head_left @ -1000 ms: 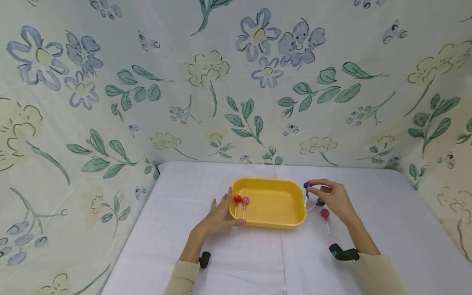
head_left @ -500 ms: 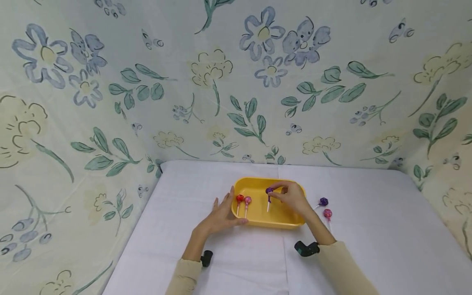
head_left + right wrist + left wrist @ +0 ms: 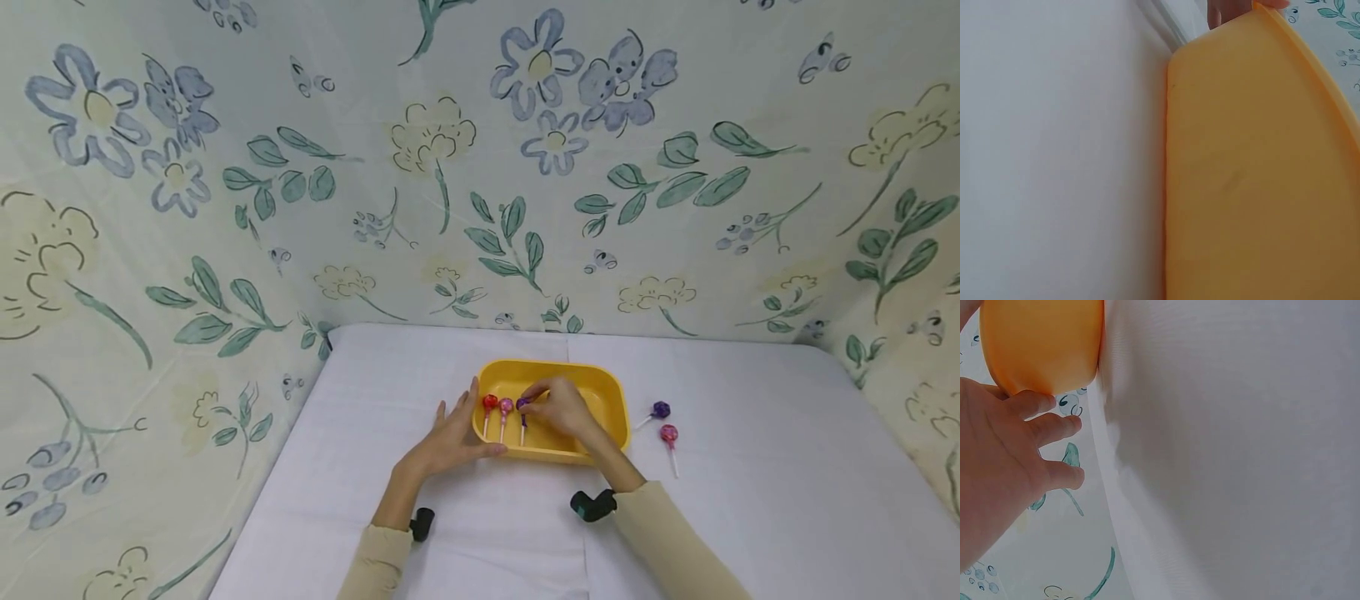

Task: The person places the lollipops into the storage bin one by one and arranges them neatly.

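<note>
A yellow tray (image 3: 592, 400) sits on the white-covered table. My left hand (image 3: 448, 440) holds its left end, thumb at the front rim and fingers spread along the side. In the left wrist view, the fingers (image 3: 1041, 428) meet the tray's end wall (image 3: 1047, 350). My right hand (image 3: 561, 407) reaches into the tray and pinches a purple lollipop (image 3: 522, 406) by its head, stick towards me. Left of it in the tray lie a red lollipop (image 3: 490, 402) and a pink lollipop (image 3: 506, 407). The right wrist view shows only the tray's outer wall (image 3: 1241, 175) and part of the left hand.
Right of the tray, a dark purple lollipop (image 3: 660, 410) and a pinkish-red lollipop (image 3: 669, 433) lie on the white tablecloth (image 3: 765, 467). A floral cloth (image 3: 450, 250) hangs behind the table. Each wrist wears a small black camera.
My right hand has carried the purple lollipop leftwards from beyond the tray's right end to beside the pink one inside. The left hand has stayed at the tray's left end.
</note>
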Tool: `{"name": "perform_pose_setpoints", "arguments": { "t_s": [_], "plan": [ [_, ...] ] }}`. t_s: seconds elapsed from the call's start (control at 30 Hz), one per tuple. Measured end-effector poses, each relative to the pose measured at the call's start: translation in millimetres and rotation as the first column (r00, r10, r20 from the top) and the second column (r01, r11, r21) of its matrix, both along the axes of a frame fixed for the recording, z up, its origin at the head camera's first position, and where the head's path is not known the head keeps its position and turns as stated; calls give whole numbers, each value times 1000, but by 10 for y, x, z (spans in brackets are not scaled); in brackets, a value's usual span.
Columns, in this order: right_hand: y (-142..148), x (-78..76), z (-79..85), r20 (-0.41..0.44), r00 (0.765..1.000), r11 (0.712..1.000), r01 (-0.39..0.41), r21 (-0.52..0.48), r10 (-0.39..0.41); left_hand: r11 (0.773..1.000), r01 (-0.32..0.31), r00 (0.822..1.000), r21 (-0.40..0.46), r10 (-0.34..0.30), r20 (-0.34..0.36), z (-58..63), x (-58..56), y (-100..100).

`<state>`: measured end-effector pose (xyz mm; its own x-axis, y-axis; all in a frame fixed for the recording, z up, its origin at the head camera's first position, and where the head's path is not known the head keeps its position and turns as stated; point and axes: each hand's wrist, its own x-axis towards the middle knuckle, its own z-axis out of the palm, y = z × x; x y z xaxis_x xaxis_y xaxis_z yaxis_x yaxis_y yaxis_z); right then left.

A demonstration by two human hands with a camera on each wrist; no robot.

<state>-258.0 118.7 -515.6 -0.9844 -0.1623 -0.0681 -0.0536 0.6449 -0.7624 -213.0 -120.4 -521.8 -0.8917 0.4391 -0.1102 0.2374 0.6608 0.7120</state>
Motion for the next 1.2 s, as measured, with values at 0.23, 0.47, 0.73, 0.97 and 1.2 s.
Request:
{"name": "perform_pose_setpoints", "arguments": {
  "t_s": [0.23, 0.47, 0.73, 0.97, 1.2],
  "plan": [
    [-50, 3, -34, -6, 1000, 1000, 1, 11, -1, 1000, 6, 1000, 4, -6, -7, -4, 1, -9],
    [-61, 0, -71, 11, 1000, 1000, 2, -8, -2, 1000, -3, 1000, 0, 3, 1, 2, 6, -2],
    [-72, 9, -78, 19, 1000, 1000, 12, -6, -12, 1000, -3, 1000, 5, 3, 3, -6, 3, 3],
    [-84, 20, -72, 16, 999, 1000, 30, 0, -30, 1000, -4, 1000, 6, 4, 1, -3, 0, 6],
    [-52, 30, -33, 24, 999, 999, 45, -1, -45, 1000, -5, 1000, 6, 5, 0, 0, 4, -1]
  ]
}}
